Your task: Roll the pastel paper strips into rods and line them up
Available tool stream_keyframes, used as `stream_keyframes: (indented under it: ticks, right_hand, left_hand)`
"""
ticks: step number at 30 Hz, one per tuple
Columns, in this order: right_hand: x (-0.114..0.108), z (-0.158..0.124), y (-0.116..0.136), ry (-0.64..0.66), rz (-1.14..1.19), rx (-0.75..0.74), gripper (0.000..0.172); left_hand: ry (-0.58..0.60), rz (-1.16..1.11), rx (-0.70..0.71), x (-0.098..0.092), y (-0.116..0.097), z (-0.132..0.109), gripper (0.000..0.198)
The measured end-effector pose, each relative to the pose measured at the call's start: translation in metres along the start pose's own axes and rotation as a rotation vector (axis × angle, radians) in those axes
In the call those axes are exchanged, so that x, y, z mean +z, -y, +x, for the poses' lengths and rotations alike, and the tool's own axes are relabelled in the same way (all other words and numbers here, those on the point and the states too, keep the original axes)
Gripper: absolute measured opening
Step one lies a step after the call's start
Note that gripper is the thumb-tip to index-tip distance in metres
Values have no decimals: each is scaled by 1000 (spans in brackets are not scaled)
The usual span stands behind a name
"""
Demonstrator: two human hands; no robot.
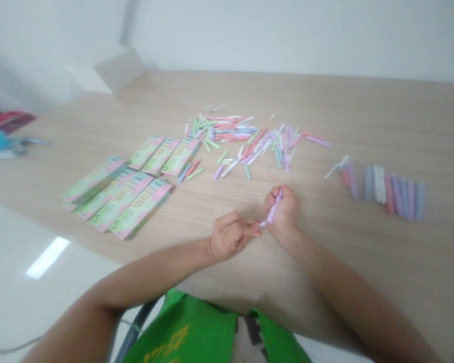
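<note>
Wood table [363,116] under both arms. Pink stick [274,207] pinched in right hand [283,214] fingers, just past middle of view. Left hand [230,236] fingers pressed together, right by its white tip. Messy stick pile [249,143] at 12 o'clock, neat stick row [393,194] at 3 o'clock, green boxes [117,196] at 9 o'clock.

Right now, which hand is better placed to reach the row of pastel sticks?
Probably the right hand: it is nearer the row of pastel sticks than the left hand, though its fingers hold a pink stick.
</note>
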State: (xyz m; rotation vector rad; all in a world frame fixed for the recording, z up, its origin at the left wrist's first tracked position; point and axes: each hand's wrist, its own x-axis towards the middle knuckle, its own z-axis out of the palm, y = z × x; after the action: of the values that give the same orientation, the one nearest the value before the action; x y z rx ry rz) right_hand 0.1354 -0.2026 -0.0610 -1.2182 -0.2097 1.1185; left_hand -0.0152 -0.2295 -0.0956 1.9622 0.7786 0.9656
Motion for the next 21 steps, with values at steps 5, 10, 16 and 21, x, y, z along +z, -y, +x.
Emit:
stream_keyframes:
  ticks: [5,10,16,21]
  right_hand:
    - [1,-14,-4,127,79,138,24]
    - [3,-27,-6,124,132,94,21]
    - [-2,-26,-15,65,-90,-20,25]
    - [-7,-27,-30,100,-282,61,38]
  left_hand:
    - [68,44,-88,1,0,-6,8]
    - [-15,175,-6,-1,10,-8,5]
    - [-162,255,35,-10,3,7,9]
    - [-328,272,43,-22,-15,22,18]
